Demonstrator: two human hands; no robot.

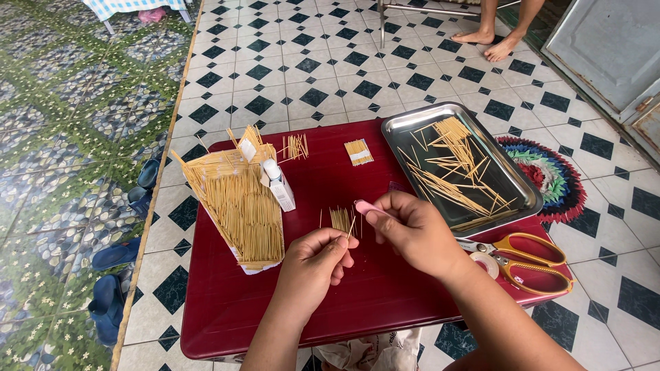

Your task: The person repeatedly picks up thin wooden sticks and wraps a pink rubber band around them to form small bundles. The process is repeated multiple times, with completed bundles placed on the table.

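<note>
My left hand (313, 264) pinches a thin wooden stick (351, 227) above the red table (289, 302). My right hand (412, 230) grips a small pink tool (364, 207) right beside that stick. A few loose sticks (338, 218) lie on the table just beyond both hands. A big fan of sticks (237, 199) rests on white paper at the left, with a small white glue bottle (278, 182) next to it.
A steel tray (526, 185) holding scattered sticks sits at the right. Yellow-handled scissors (533, 261) and a tape roll (486, 263) lie near my right wrist. Two small stick bundles (358, 152) lie at the far edge. Sandals (113, 275) are on the floor left; another person's bare feet (491, 42) stand beyond.
</note>
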